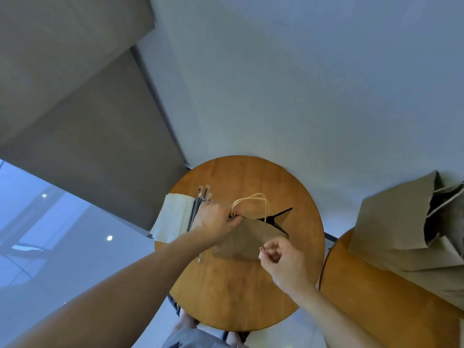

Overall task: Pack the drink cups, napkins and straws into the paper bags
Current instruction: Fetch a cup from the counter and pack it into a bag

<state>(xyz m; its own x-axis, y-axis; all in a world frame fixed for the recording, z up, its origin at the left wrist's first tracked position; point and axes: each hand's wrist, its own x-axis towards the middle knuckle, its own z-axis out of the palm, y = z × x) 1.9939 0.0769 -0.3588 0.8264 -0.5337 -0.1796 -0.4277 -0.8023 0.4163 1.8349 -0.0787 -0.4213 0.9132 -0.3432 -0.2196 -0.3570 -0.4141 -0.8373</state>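
Bare forearms are seen closest to the lens, reaching in from 7 and 5 o'clock over a round wooden desk [238, 297]. A second wooden desk [376, 310] is set just beside it at 4 o'clock, and on this a heap of brown paper bags [401, 222] is piled, some slumped with their mouths gaping.

At the middle of the round desk a single paper bag [246, 239] is laid flat, its mouth turned toward 12 o'clock and partly pulled apart, so that a dark gap is shown at 2 o'clock. Its pale twisted handles [251, 199] are looped upward at 12 o'clock.

White napkins [173, 217] are stacked at the desk's 10 o'clock edge, partly overhanging it. Wrapped black straws [198, 204] are laid just beside them, toward the centre.

The bag's upper rim, by the handles, is gripped by the left hand [213, 222], fingers curled round the paper. The right hand [281, 262] is held at the bag's 5 o'clock corner with fingers curled and thumb against fingertip; whether paper is pinched there cannot be told.
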